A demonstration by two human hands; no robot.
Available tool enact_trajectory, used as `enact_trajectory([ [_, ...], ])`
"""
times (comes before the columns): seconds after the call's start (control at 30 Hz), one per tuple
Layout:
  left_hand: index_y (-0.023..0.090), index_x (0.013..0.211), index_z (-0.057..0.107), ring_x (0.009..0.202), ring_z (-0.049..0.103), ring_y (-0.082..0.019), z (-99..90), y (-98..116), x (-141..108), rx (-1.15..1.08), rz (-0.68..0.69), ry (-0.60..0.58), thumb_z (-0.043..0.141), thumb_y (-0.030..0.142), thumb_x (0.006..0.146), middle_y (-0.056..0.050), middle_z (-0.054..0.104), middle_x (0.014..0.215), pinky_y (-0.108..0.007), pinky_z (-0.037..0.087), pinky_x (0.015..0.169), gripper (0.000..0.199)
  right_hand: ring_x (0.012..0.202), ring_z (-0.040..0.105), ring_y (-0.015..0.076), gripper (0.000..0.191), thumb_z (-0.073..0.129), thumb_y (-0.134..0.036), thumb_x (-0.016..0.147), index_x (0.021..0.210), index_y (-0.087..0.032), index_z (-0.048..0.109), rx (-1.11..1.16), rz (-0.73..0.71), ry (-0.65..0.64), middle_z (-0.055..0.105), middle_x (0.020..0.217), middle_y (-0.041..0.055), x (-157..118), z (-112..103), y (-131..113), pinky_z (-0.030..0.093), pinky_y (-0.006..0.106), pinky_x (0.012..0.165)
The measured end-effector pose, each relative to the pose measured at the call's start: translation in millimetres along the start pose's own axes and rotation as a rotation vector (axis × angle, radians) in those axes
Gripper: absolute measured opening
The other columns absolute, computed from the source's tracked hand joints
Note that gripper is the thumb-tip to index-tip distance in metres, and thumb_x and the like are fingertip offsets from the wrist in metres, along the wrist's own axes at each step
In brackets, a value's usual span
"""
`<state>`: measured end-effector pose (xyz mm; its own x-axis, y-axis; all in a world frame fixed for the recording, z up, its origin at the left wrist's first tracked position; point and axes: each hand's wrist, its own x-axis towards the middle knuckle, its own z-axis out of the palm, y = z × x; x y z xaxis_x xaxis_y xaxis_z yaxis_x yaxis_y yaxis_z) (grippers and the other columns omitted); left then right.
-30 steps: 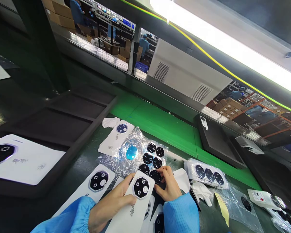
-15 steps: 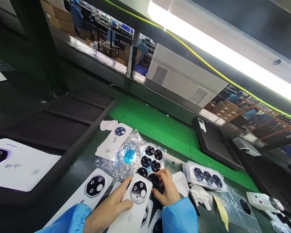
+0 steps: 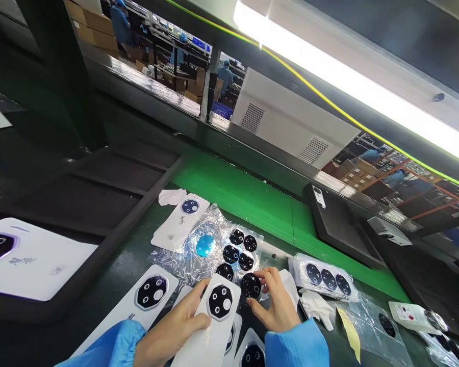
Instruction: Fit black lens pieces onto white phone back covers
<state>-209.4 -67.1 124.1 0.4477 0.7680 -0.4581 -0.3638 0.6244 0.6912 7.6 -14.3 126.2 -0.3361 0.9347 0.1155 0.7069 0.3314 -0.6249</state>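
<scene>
My left hand (image 3: 176, 323) is closed on a white phone back panel (image 3: 204, 339) with a black camera area near its top. Thumb and fingers of my right hand (image 3: 273, 300) hold a black round camera cover (image 3: 250, 285) by its right edge, just right of the panel. Several similar black covers (image 3: 230, 254) lie on clear plastic film beyond my hands. A round blue film piece (image 3: 205, 245) lies to their left. More white panels (image 3: 152, 293) rest left of and beneath my hands.
Black trays stand at the left (image 3: 95, 199) and right (image 3: 340, 229). Right of my hands lie a bagged stack of covers (image 3: 325, 279), crumpled white cloth (image 3: 316, 308), a yellow paper (image 3: 349, 331) and a white bottle (image 3: 413, 317). People in blue are in the background.
My right hand has moved slightly right with the black cover, which now shows more of its face beside the panel. The held panel's camera area looks darker, with less glare.
</scene>
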Motion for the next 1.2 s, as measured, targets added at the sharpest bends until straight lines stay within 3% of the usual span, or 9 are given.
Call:
enact_trajectory([
  [0.1,0.020,0.146,0.007,0.142,0.011,-0.027,-0.1,-3.0,1.2,0.055,0.038,-0.005,0.050,0.017,0.070,0.002,0.024,0.153,-0.030,0.045,0.094,0.088,0.075,0.049,0.0169,0.046,0.056,-0.005,0.063,0.104,-0.025,0.051,0.008,-0.101,0.042,0.049,0.091,0.0024,-8.3,-2.5,-15.8,0.048,0.028,0.063],
  [0.27,0.018,0.146,0.011,0.142,0.003,-0.030,2.8,-5.1,-0.2,0.147,0.039,-0.005,0.050,0.022,0.068,0.004,0.012,0.154,-0.031,0.050,0.089,0.087,0.078,0.051,0.0174,0.049,0.056,-0.005,0.063,0.109,-0.021,0.047,0.018,-0.192,-0.160,0.049,0.093,0.0043,-17.7,5.3,-39.2,0.046,0.026,0.060],
  [0.4,0.015,0.147,0.007,0.139,-0.013,-0.026,5.5,-3.9,-3.5,0.164,0.027,0.022,0.049,0.025,0.067,0.006,0.004,0.153,-0.032,0.051,0.090,0.091,0.084,0.051,0.0200,0.051,0.056,-0.004,0.063,0.110,-0.018,0.045,-0.019,-0.176,-0.200,0.048,0.096,0.0067,-18.8,10.3,-41.3,0.047,0.029,0.065],
  [0.57,0.008,0.145,-0.008,0.139,-0.011,-0.024,3.8,-6.7,-2.6,0.167,0.034,0.008,0.047,0.025,0.067,0.001,-0.002,0.150,-0.034,0.049,0.093,0.097,0.086,0.051,0.0208,0.050,0.057,-0.003,0.065,0.111,-0.017,0.046,-0.014,-0.181,-0.208,0.047,0.098,0.0078,-16.8,12.6,-37.6,0.048,0.032,0.069],
  [0.87,0.012,0.146,-0.007,0.139,-0.011,-0.022,-3.6,-12.7,1.8,0.181,0.023,-0.018,0.048,0.024,0.069,0.004,-0.004,0.149,-0.034,0.047,0.097,0.095,0.084,0.051,0.0193,0.051,0.056,0.001,0.061,0.109,-0.017,0.046,-0.002,-0.232,-0.182,0.047,0.095,0.0061,-15.9,14.1,-39.7,0.049,0.031,0.071],
  [1.07,0.015,0.147,0.009,0.141,-0.005,-0.025,-2.1,-17.2,4.6,0.153,0.047,0.035,0.050,0.024,0.066,0.003,0.011,0.152,-0.035,0.047,0.096,0.091,0.084,0.052,0.0199,0.051,0.057,0.001,0.059,0.107,-0.014,0.048,-0.028,-0.188,-0.197,0.047,0.093,0.0068,-13.9,14.1,-40.5,0.049,0.032,0.070],
  [1.2,0.017,0.145,0.020,0.141,0.011,-0.029,-3.2,-22.5,10.1,0.131,0.050,0.033,0.051,0.025,0.063,-0.001,0.032,0.149,-0.035,0.048,0.092,0.087,0.084,0.052,0.0203,0.050,0.057,0.000,0.061,0.108,-0.015,0.048,-0.040,-0.194,-0.208,0.048,0.093,0.0068,-14.4,16.0,-38.3,0.049,0.031,0.068],
])
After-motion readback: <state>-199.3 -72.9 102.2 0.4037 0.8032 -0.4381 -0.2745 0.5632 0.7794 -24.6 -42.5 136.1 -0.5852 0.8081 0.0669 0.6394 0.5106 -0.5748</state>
